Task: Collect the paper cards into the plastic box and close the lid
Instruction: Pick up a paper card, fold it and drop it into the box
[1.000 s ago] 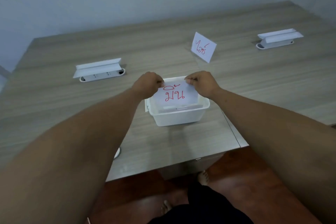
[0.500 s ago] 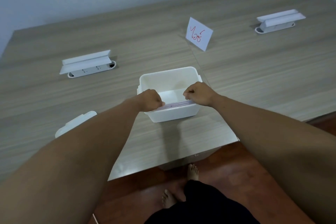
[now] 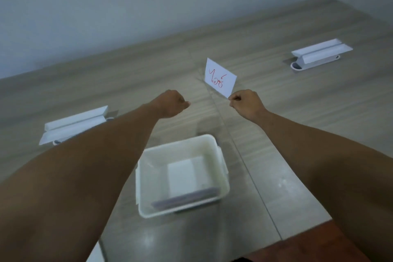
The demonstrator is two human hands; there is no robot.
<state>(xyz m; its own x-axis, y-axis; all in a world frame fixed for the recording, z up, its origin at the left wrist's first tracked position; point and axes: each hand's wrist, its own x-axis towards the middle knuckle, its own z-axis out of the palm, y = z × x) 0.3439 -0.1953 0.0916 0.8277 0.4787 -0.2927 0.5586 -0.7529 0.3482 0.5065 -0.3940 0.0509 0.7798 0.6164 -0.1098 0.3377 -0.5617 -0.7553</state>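
The white plastic box [image 3: 223,168] stands open on the wooden table near its front edge. A stack of paper cards [image 3: 187,176] lies inside it, the top one blank side up. One more paper card [image 3: 220,77] with red writing stands upright farther back. My right hand [image 3: 244,104] is at that card's lower right corner, with thumb and finger pinched on it. My left hand [image 3: 173,105] hovers to the left of the card as a closed fist with nothing in it. A white edge, probably the lid [image 3: 96,254], shows under my left forearm.
Two white pop-up socket units sit on the table, one at the left [image 3: 74,125] and one at the far right [image 3: 319,53]. A seam [image 3: 240,155] runs down the table just right of the box. The table's front edge and red-brown floor [image 3: 308,247] are at bottom right.
Both hands let go of the card in the box, rose and reached forward. The right hand now pinches the standing card's corner. The view tilted down over the box.
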